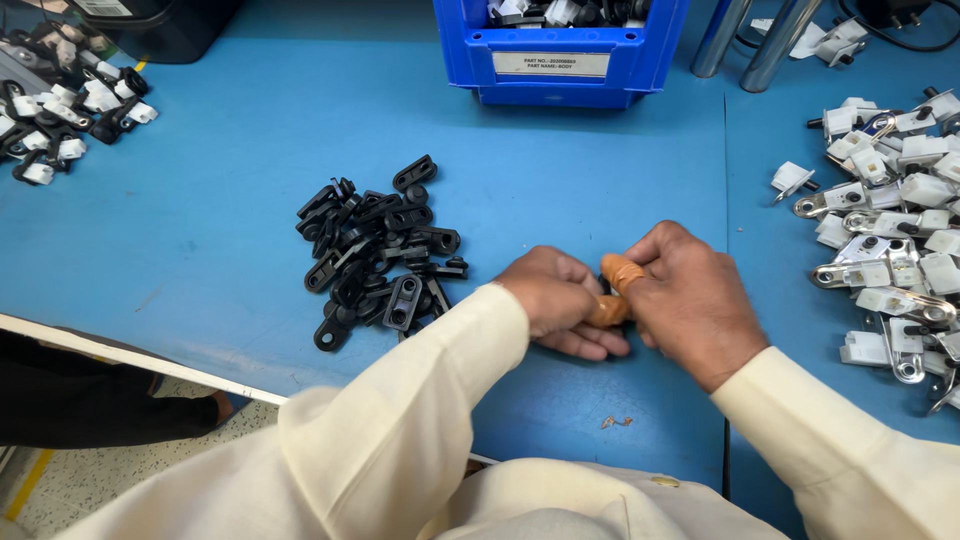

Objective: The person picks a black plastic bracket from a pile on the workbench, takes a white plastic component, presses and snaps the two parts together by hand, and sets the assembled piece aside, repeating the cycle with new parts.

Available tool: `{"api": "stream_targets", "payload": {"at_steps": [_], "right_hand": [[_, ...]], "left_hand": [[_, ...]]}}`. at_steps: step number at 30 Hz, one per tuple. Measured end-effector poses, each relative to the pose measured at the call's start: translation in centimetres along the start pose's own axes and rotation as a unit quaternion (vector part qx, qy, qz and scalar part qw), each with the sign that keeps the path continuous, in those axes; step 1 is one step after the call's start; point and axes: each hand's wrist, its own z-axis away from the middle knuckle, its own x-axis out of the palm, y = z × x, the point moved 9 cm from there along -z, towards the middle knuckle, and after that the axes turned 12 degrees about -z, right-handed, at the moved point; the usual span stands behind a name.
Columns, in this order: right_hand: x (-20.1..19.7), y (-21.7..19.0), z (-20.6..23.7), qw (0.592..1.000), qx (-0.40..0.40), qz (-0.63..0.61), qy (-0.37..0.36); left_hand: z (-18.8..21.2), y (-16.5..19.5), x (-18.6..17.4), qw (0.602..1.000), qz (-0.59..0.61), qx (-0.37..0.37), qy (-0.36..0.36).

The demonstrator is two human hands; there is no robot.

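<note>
beside the black clips (pixel 375 250), left hand (pixel 555 300) and right hand (pixel 690 300) curl together.

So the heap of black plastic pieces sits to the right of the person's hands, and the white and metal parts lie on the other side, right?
Not quite. The head view shows the black plastic pieces left of the joined left hand and right hand; the white and metal parts lie to the right.
</note>
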Motion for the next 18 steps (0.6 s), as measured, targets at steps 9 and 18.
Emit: {"api": "stream_targets", "payload": {"at_steps": [9,18], "right_hand": [[0.7,4.8,-0.5,0.936,0.181,-0.295,-0.071],[0.4,5.5,-1.6,0.947,0.153,-0.274,-0.07]], "left_hand": [[1.4,-0.7,0.4,0.99,0.133,0.043,0.031],[1.5,-0.3,0.7,0.993,0.093,0.045,0.056]]}}
